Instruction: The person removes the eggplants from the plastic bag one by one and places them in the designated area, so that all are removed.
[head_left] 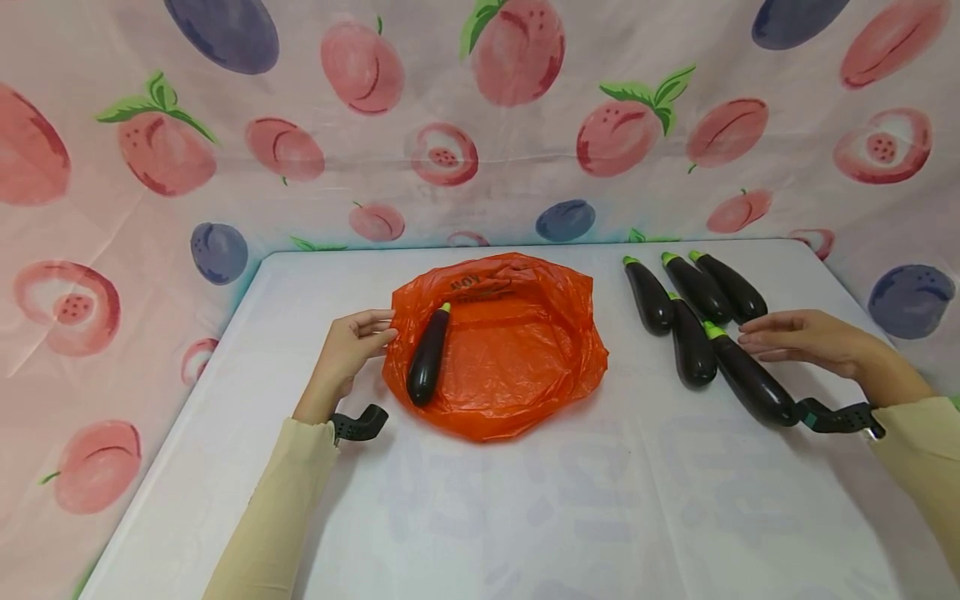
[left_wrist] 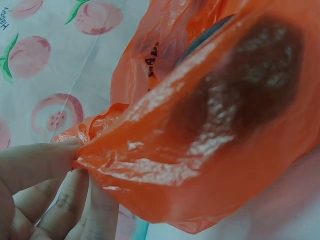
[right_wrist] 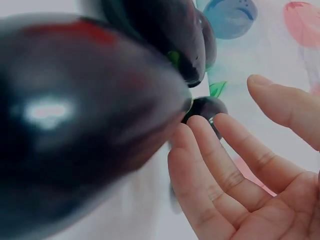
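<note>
An orange plastic bag (head_left: 517, 358) lies spread with its mouth open on the white table. My left hand (head_left: 348, 346) pinches its left edge between thumb and fingers, as the left wrist view shows at the gathered plastic (left_wrist: 100, 160). One dark eggplant (head_left: 429, 358) with a green tip rests inside the bag on the left; in the left wrist view it shows as a dark shape through the film. My right hand (head_left: 806, 342) hovers beside the nearest loose eggplant (head_left: 753, 379), fingers extended and thumb apart. That eggplant looms large at left in the right wrist view.
More eggplants lie right of the bag: one (head_left: 694, 346) beside the nearest, and others (head_left: 648, 298) in a row toward the table's back edge. A fruit-printed cloth (head_left: 450, 100) hangs behind the white tabletop (head_left: 525, 517). Each wrist carries a small black camera mount (head_left: 360, 423).
</note>
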